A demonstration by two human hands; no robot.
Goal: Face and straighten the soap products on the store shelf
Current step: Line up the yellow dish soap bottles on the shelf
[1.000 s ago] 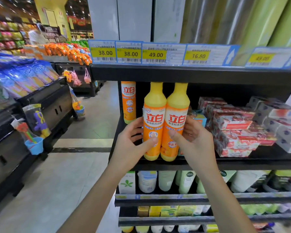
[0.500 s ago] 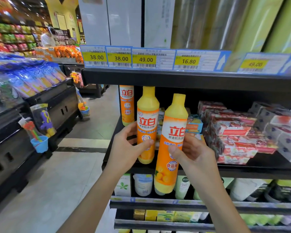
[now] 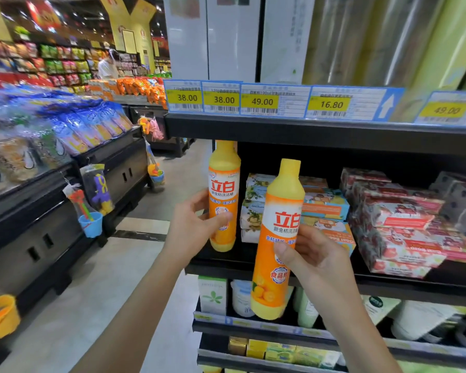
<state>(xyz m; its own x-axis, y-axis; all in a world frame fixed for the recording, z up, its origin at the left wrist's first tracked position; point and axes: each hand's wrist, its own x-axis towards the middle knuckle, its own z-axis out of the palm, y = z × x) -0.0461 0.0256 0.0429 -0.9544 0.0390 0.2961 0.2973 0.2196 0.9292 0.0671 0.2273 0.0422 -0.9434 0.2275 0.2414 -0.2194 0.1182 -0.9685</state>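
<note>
The left bottle [image 3: 223, 195] and right bottle [image 3: 279, 238] look like smooth, stiff plastic, probably heavy with liquid, so we grip mid-label. Our left hand [image 3: 194, 230] curls its fingers round the left bottle, upright at the left end of the shelf [image 3: 414, 288], perhaps just touching its board. Our right hand [image 3: 318, 261], forearm raised, clasps the right bottle between thumb and curled fingers, tilted, out in front of the shelf.

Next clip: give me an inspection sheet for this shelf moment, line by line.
Surface: black shelf, stocked.
Job's things: left bottle upright at the shelf end; right bottle held out in front of the shelf, slightly tilted; boxed soaps stacked.
Clutter: nothing seen.
Hands: left hand grips left bottle; right hand grips right bottle.
Cables: nothing seen.
Surroundings: price tags above; snack displays across aisle.
</note>
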